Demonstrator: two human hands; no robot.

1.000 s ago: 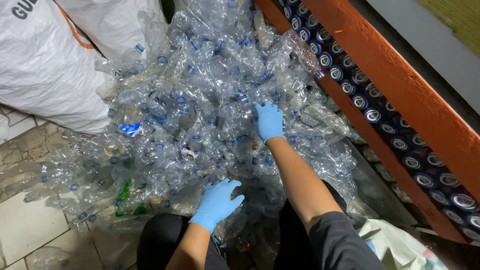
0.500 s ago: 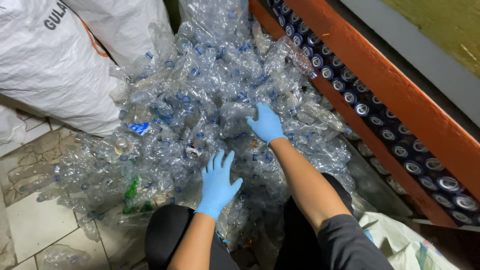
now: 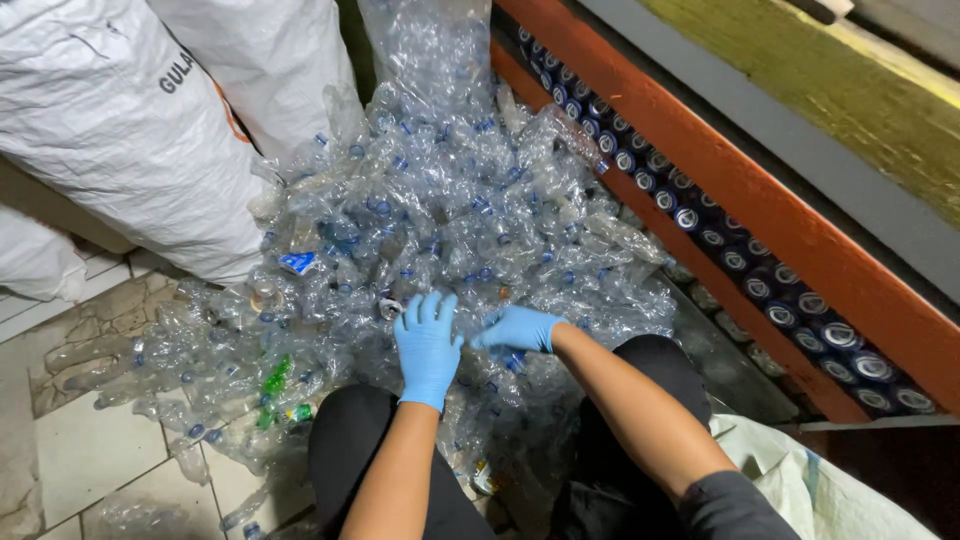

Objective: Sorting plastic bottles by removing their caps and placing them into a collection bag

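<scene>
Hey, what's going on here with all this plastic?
A person in blue gloves sits over a big pile of crushed clear plastic bottles on a tiled floor. The left hand lies flat on the pile; the right hand reaches into it beside the left. White sacks stand on the left, and a row of cans runs along the right.

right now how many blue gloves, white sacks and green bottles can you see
Blue disposable gloves: 2, left hand and right hand, both on the heap of clear crushed plastic bottles
Large white woven sacks standing upper left: 2
Green plastic bottle: 1
Total: 5
</scene>
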